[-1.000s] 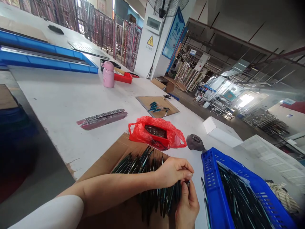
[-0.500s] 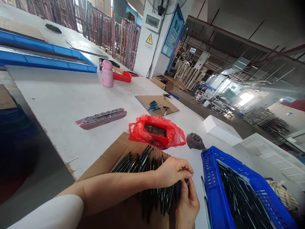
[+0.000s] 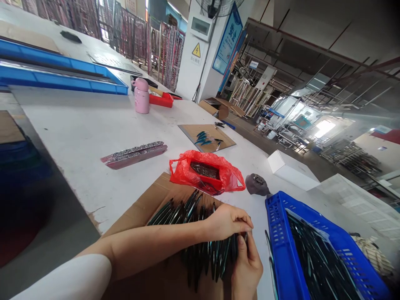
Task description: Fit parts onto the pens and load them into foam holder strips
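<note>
Black piece (image 3: 245, 236) mostly hidden between right fingers (image 3: 241, 246), left fingers (image 3: 243, 226) just above.

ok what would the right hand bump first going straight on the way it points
Most likely the left hand, whose fingers lie just ahead of the right hand; exact depth is hard to judge.

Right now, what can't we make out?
All in the head view:
- Most of the dark piece in the right hand: covered by its grip.
- What the left hand pinches, if anything: hidden by its fingertips.
- Middles of some lures: behind the left forearm.
- Crate's near end: cut off by the bottom edge.
- Poster's fine print: too small.
</note>
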A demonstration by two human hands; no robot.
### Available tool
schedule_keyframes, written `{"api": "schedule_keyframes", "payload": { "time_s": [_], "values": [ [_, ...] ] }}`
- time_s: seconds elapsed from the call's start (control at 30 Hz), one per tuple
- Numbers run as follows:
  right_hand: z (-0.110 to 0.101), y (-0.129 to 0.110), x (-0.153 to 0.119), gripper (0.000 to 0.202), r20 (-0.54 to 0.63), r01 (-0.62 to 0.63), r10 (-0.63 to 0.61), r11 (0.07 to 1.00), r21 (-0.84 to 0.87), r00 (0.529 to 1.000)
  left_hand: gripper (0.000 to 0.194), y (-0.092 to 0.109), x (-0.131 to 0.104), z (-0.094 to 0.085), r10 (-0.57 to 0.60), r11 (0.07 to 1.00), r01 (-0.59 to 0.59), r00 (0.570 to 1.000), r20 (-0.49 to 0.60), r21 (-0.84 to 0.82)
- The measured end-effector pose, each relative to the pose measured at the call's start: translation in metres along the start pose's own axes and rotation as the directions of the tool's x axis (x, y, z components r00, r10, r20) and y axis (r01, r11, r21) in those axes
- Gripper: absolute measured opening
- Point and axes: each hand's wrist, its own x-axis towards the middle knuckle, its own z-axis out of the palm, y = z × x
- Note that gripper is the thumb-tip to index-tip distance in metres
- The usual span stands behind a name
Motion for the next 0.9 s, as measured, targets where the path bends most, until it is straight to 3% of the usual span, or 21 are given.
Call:
{"api": "schedule_keyframes", "payload": {
  "time_s": [0.13, 0.53, 0.7, 0.8, 0.9],
  "values": [
    [0.005, -0.012, -0.001, 0.052, -0.008, -0.101, 0.102, 0.991, 0.087, 0.995, 0.022, -0.002, 0.001, 0.002, -0.158, 0.970, 0.153, 0.987, -0.007, -0.190],
    [0.006, -0.012, -0.002, 0.051, 0.018, -0.101, 0.100, 0.994, 0.033, 0.995, 0.019, -0.011, 0.003, 0.002, -0.211, 0.963, 0.207, 0.977, -0.009, -0.172],
    [-0.013, -0.008, 0.018, 0.055, -0.012, -0.091, 0.090, 0.976, -0.196, 0.996, 0.023, -0.022, 0.008, -0.001, -0.208, 0.975, 0.204, 0.977, -0.050, -0.087],
    [-0.027, 0.008, 0.038, 0.057, -0.045, -0.085, 0.074, 0.919, -0.385, 0.996, 0.031, -0.022, 0.012, -0.007, -0.189, 0.982, 0.186, 0.976, -0.106, -0.040],
    [-0.031, 0.028, 0.051, 0.056, 0.009, -0.059, 0.071, 0.890, -0.451, 0.997, 0.029, -0.018, 0.015, -0.013, -0.178, 0.984, 0.177, 0.977, -0.117, -0.015]
  ]
}}
